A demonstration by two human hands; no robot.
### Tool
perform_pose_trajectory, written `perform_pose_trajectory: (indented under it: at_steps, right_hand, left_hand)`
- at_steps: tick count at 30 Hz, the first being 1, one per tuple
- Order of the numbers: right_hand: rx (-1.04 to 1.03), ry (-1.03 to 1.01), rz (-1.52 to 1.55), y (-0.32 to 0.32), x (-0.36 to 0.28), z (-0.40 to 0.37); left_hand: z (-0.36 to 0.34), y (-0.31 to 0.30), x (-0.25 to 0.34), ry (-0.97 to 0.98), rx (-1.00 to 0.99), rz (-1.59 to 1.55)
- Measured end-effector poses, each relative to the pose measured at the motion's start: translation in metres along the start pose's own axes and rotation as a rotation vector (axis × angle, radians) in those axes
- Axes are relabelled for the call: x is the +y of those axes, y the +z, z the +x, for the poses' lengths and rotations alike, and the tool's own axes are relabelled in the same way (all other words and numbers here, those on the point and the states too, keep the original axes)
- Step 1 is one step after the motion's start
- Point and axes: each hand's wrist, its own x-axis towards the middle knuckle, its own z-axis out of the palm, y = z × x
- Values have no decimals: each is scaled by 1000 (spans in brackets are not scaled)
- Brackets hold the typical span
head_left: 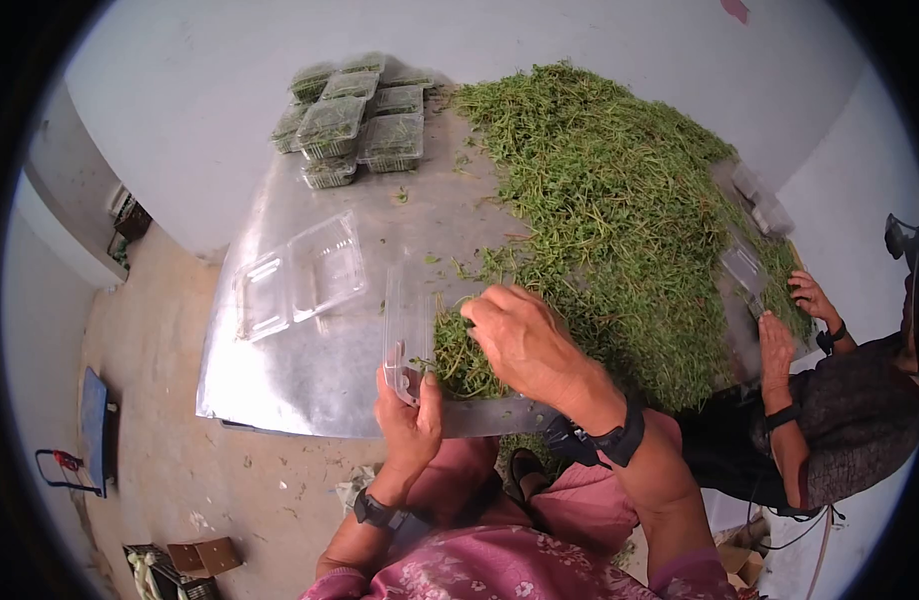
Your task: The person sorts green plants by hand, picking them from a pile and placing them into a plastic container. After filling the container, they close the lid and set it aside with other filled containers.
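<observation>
Clamshell in hand: clear, thin, rigid plastic (408,330), at the counter's near edge; left hand (412,425) grasping its lower end between thumb and fingers.

Loose greens (460,360): leafy, thin-stemmed, tangled, right beside that plastic; whether they sit inside its base is hard to tell. Right hand (520,335) above them, fingers bent down; cannot tell whether its grip is closed on stems.

Stacked clamshells (332,125): clear, lidded, ribbed, filled with greens; at the far left of the counter.

Unfolded clamshell (327,265): two shallow rectangular halves, lying flat, bare metal showing through.

Heap of greens (610,190): broad, matted, spread across the right side.

Counter (320,390): smooth, shiny sheet metal.

Co-worker's hands (777,345), at right, beside a clear plastic container (745,265).

Floor, lower left: black slatted crate (185,585) of pale, elongated items; brown cardboard box (220,553).
</observation>
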Motion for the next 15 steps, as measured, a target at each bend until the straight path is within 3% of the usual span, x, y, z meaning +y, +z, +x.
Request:
perform_pose_trajectory:
  at_steps: [4,9,11,15]
  right_hand:
    - [-92,-78,37,35,-3,-15]
    - [-123,-73,85,30,-1,-16]
    - [-108,-104,89,21,-1,-17]
    - [-44,27,78,-46,8,-7]
  left_hand:
    - [-1,1,-3,1,1,3]
    - [-1,2,-7,27,18,-5]
    - [-1,3,-8,36,21,-19]
    - [-1,3,-5,20,27,-38]
